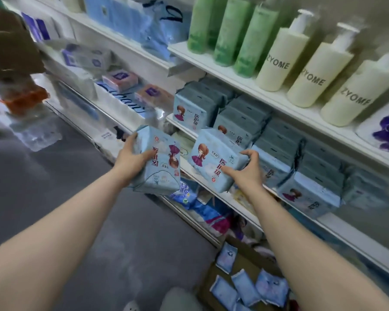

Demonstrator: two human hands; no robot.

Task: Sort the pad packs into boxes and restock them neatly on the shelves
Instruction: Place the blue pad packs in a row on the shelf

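Observation:
My left hand (133, 159) grips a light blue pad pack (157, 162) turned upside down, in the air in front of the shelf. My right hand (245, 170) holds a second light blue pad pack (211, 158) with a cartoon girl on its front, at the front edge of the middle shelf (238, 198). Several matching blue packs (276, 144) stand in rows on that shelf behind and to the right of it. A cardboard box (252, 263) on the floor at the lower right holds several small blue sachets (245, 288).
The upper shelf (234, 79) carries green bottles (231, 32) and cream pump bottles (312, 70). Purple and pink packs (121, 79) lie on the shelves to the left. Mixed packs (211, 214) crowd the lowest shelf. The grey floor (65, 176) is on the left.

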